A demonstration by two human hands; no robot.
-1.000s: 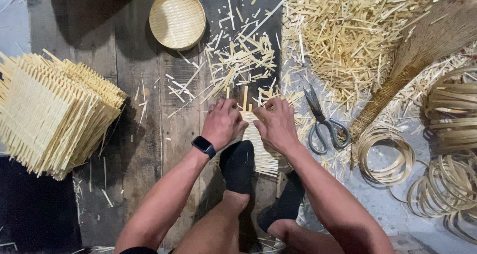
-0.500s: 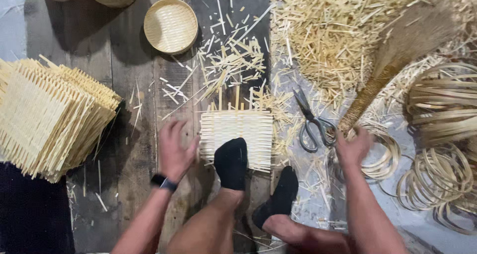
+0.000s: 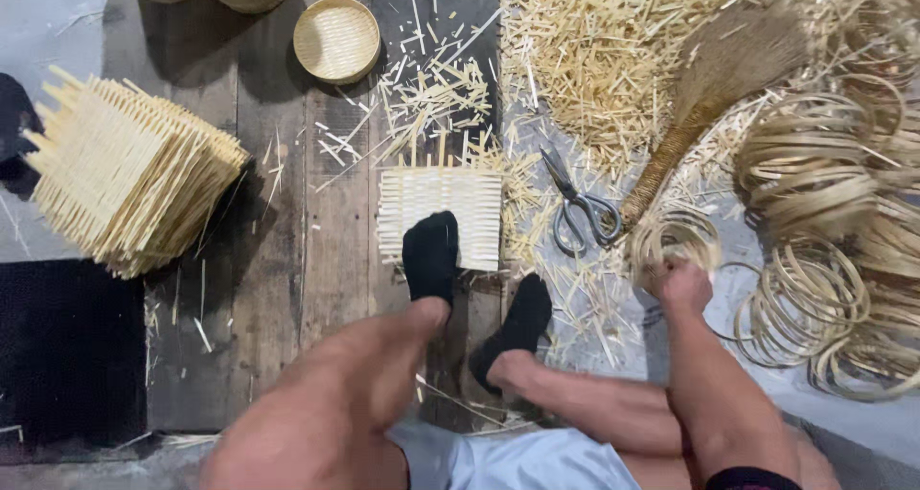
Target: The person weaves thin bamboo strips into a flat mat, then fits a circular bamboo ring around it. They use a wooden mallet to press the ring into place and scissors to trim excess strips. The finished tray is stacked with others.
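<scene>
The right hand (image 3: 682, 284) has left the mat (image 3: 441, 217) and now grips a hoop (image 3: 671, 241) from the floor's right side. The left hand is out of view. The mat lies mid-floor, pinned by a foot (image 3: 431, 255), so weaving has paused.

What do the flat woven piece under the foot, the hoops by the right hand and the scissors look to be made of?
Woven mat: pale split bamboo or similar cane, judging by the flat, matte, unfinished strips with loose ends sticking out.
Hoops in the right hand: thin bent strips that look like the same straw-coloured material.
Scissors: grey metal with a dull sheen, handles included.
</scene>
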